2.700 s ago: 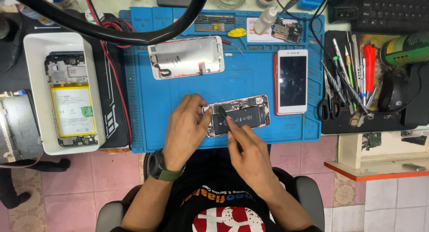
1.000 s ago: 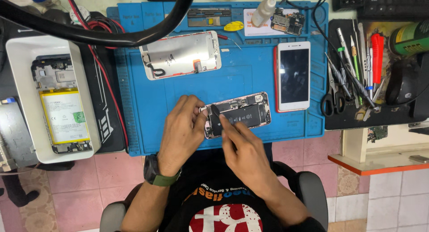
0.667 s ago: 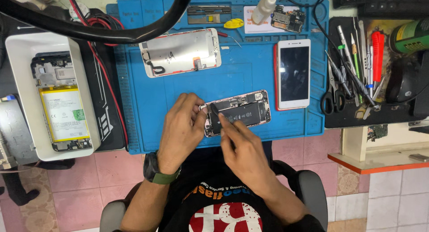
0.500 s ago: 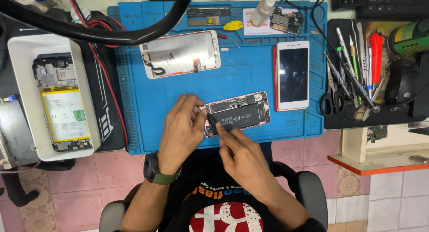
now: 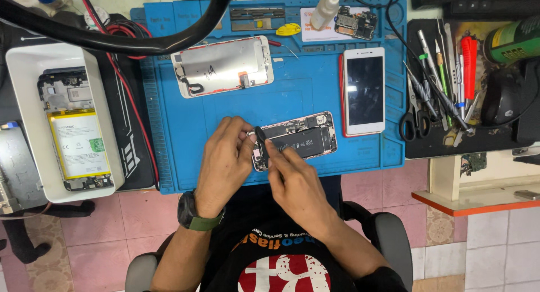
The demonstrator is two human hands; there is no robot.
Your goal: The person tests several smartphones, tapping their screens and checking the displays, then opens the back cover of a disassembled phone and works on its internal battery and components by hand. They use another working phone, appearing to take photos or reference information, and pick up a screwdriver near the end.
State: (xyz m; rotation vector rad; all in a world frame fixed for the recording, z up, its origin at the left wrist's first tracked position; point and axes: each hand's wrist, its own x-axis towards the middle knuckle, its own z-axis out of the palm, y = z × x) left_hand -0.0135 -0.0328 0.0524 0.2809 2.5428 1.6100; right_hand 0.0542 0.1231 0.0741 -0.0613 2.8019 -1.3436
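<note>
The opened smartphone body with its black battery and bare circuit boards [image 5: 295, 140] lies on the blue silicone work mat [image 5: 315, 89], near the mat's front edge, its long axis running left to right with the right end tipped slightly away from the person. The left hand [image 5: 225, 160] sits at the phone's left short end, fingers curled against that end and steadying it. The right hand [image 5: 292, 179] comes in from the near side, its fingers pinched together on a slim black tool [image 5: 262, 137] whose tip meets the phone's left end, just beside the left hand's fingertips. So both hands crowd the same left end; the rest of the phone stretches rightward, away from both grips, uncovered. I cannot tell exactly which part the tip touches. Well apart, farther back on the mat, lies a detached silver-backed screen panel [image 5: 222, 66]; to the right lies a white smartphone with a dark screen [image 5: 364, 91], close to the opened phone's right end
</note>
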